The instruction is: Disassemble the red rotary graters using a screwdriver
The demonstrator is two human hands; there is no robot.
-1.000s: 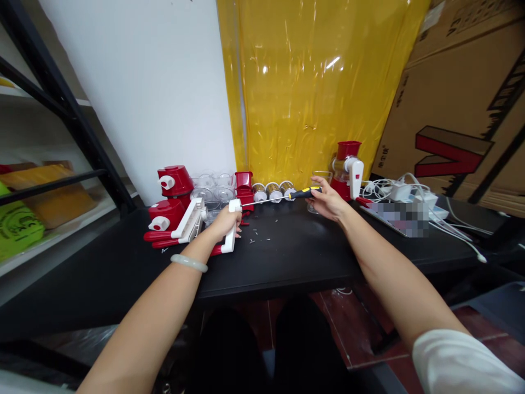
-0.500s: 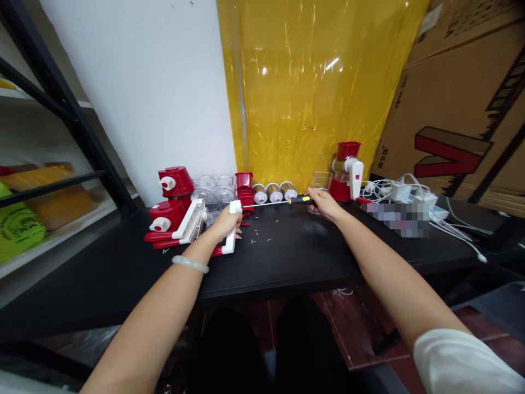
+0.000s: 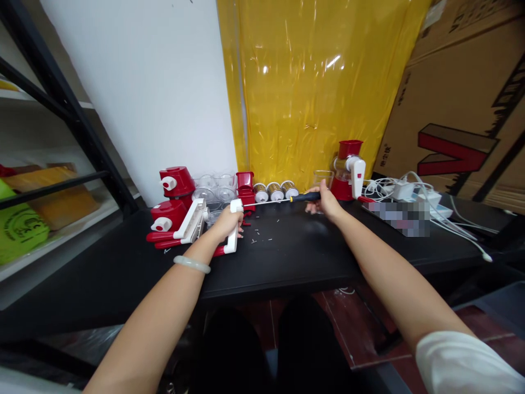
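My left hand is closed around a white crank handle with a red grip, held upright over the black table. My right hand grips the rear end of a screwdriver with a black and yellow handle. Its thin shaft lies level, and the tip meets the top of the crank handle; whether it sits in a screw is too small to tell. Several small screws are scattered on the table to the right of my left hand. Beside that hand rest more white crank handles with red grips.
Red grater housings are stacked at the left, near clear plastic parts. Metal drums line the back by a red part. An assembled red and white grater stands right, before white cables and chargers.
My right hand has shifted slightly right and its grip on the screwdriver handle has changed, with more of the handle showing. My left hand keeps hold of the crank handle.
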